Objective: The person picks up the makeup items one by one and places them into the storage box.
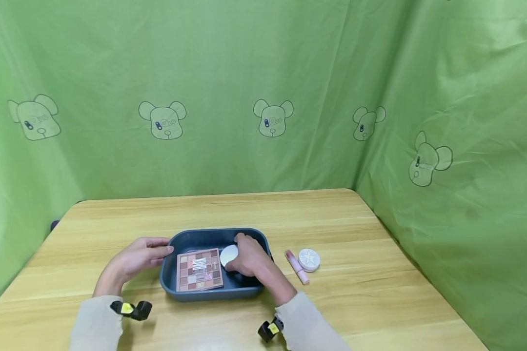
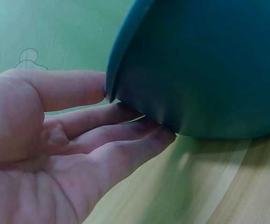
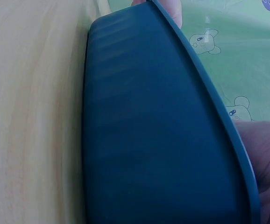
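A dark blue tray (image 1: 219,294) stands on the table, with a pink eyeshadow palette (image 1: 199,270) lying in its left part. My left hand (image 1: 136,258) touches the tray's left end; in the left wrist view, the thumb of this hand (image 2: 65,135) is at the rim and the other fingers lie against the outer wall (image 2: 209,84). Inside the tray, my right hand (image 1: 251,256) holds a round white item (image 1: 229,256) beside the palette. The right wrist view shows the tray's outer side (image 3: 149,121) hiding most of the right hand (image 3: 266,163).
Right of the tray, a pink tube (image 1: 296,267) lies on the wooden table (image 1: 355,302) against or close beside a round white compact (image 1: 309,260). Green curtains (image 1: 219,161) with bear-head drawings hang behind the table and along its right side.
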{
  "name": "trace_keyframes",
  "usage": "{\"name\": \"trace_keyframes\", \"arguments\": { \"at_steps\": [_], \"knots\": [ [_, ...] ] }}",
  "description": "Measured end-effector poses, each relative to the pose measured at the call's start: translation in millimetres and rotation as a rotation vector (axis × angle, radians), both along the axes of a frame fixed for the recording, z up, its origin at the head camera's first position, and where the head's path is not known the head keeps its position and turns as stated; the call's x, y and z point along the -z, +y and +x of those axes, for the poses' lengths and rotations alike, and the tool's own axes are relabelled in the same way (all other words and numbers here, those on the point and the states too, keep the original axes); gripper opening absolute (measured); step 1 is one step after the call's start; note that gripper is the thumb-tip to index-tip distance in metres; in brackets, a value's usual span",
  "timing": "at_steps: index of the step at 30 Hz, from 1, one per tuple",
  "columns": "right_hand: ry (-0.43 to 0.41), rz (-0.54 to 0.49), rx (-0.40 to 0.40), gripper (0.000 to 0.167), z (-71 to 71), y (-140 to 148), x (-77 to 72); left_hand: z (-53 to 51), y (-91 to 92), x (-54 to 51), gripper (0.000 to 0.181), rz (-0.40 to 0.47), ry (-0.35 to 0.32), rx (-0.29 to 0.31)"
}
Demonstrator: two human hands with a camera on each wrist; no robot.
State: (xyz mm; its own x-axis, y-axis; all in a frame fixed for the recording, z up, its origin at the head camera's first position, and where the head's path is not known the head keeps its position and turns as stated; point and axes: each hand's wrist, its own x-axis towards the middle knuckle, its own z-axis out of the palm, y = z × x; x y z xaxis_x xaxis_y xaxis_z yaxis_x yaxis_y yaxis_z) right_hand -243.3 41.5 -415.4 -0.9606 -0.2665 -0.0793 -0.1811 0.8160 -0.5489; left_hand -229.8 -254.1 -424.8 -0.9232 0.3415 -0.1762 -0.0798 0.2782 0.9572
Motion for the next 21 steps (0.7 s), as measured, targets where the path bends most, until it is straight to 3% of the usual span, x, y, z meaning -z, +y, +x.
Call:
{"name": "trace_keyframes", "arguments": {
  "at_steps": [10,21],
  "knots": [
    [-0.001,-0.004,0.000,0.075,1.6,1.0,-2.4,-0.3,0.1,0.0,0.062,-0.006,-0.002,-0.006],
    [-0.026,-0.024,-0.003,0.068,6.0,6.1,-17.7,-0.9,0.0,0.1,0.061,0.008,0.006,-0.007]
  ]
}}
